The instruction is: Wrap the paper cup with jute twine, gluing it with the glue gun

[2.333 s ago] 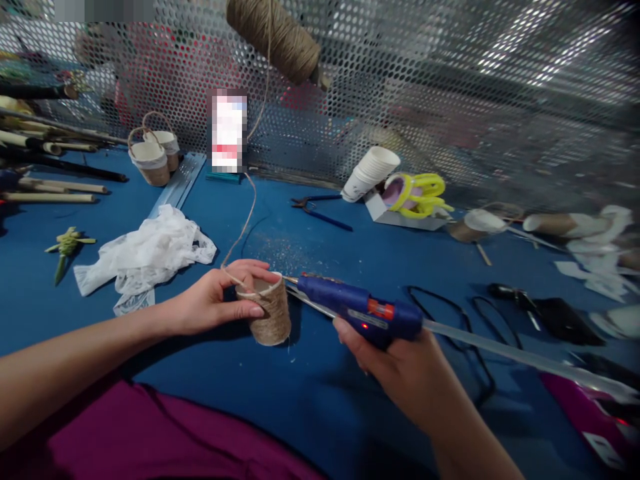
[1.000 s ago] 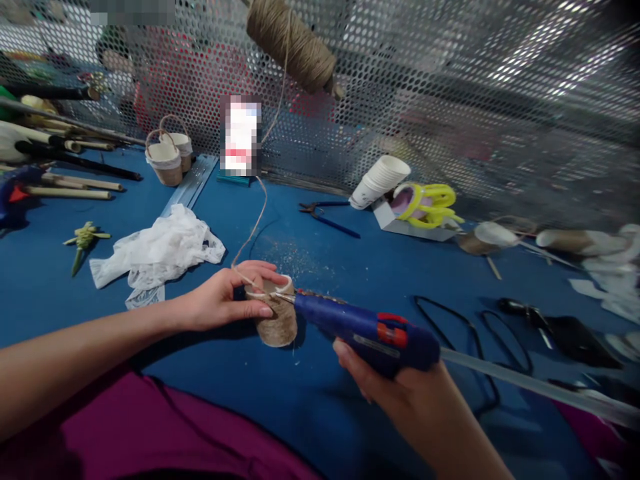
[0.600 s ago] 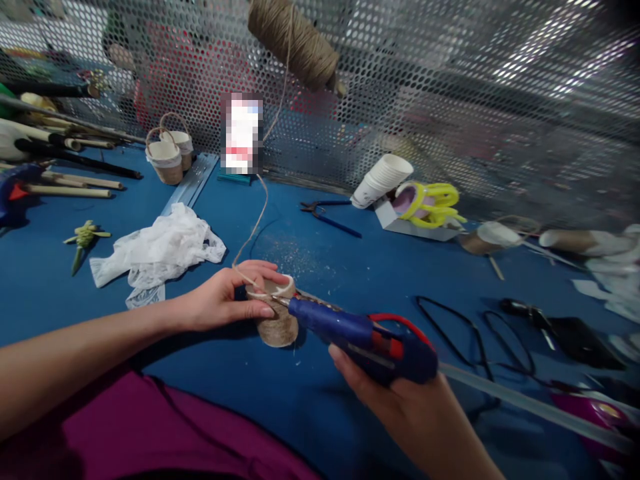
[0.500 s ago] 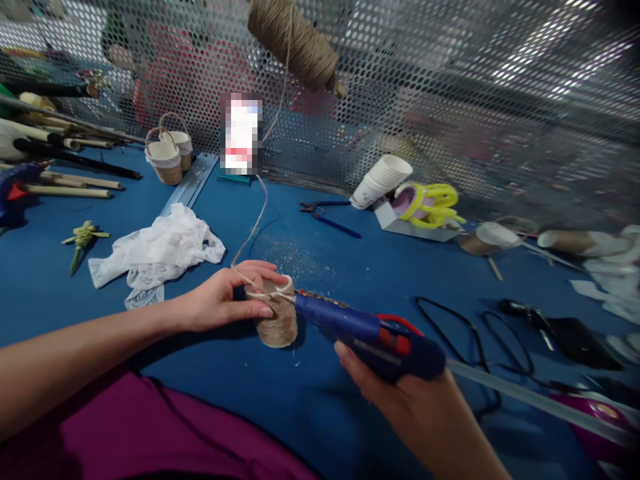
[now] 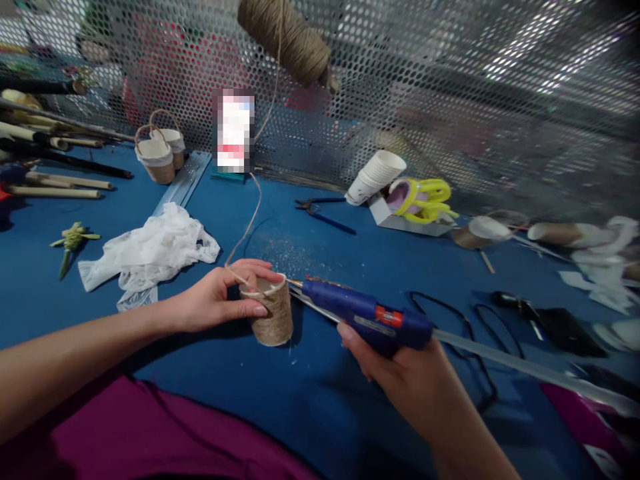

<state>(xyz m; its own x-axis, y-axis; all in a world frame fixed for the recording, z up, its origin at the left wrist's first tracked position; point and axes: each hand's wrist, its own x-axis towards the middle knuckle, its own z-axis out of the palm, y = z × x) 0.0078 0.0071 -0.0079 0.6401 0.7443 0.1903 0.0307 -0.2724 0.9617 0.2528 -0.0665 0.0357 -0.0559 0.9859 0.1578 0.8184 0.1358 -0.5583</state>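
My left hand [image 5: 225, 293] pinches the rim of a small paper cup [image 5: 274, 320] wrapped in brown twine, thumb outside and fingers over the mouth. The cup stands slightly tilted on the blue table. From its rim a loose strand of twine [image 5: 256, 207] runs up past a blurred phone [image 5: 233, 133] to a large spool [image 5: 285, 43] at the top. In my right hand [image 5: 390, 360] is a blue glue gun [image 5: 367, 312], a long clear glue stick [image 5: 500, 357] coming out of its back. The nozzle points at the right side of the cup's rim.
White lace [image 5: 155, 250] lies crumpled at left, near two finished-looking small baskets [image 5: 156, 167]. Pliers [image 5: 327, 217], stacked paper cups [image 5: 375, 179] and yellow-handled scissors [image 5: 427, 200] sit along the back. A black cable [image 5: 470, 327] loops at right. Perforated metal mesh [image 5: 400, 93] stands behind.
The glue gun's nozzle, earlier over the front of the cup's rim near my left thumb, has drawn back to the rim's right side. My left hand keeps its hold; the view shifted slightly.
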